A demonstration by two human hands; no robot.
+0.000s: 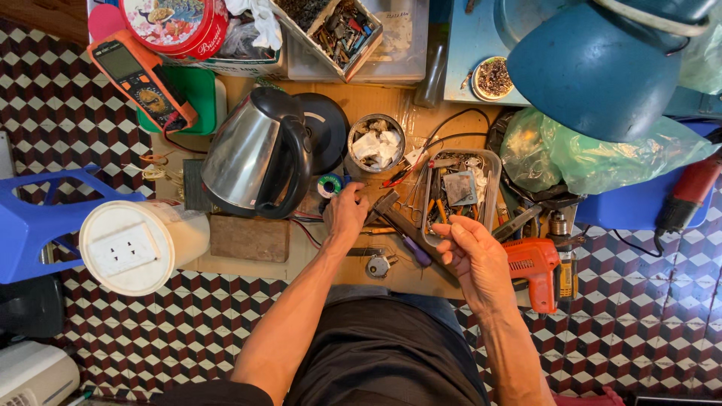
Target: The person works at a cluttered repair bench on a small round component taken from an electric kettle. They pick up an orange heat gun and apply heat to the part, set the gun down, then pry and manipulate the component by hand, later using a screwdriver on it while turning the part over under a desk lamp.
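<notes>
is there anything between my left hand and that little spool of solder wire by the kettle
Nothing visible stands between them. Your left hand is already at the small solder spool, fingertips right beside it. The steel kettle sits just to the left of the spool and the round tin of scraps just above right, so the space is tight.

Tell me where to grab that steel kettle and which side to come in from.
Take the steel kettle by its black loop handle, which faces the left hand. The kettle lies tilted with its polished body toward the white tub, so come in from the handle side, nearest the person's hands. The rounded metal body offers no easy purchase; the handle's open loop probably lets fingers wrap through.
</notes>
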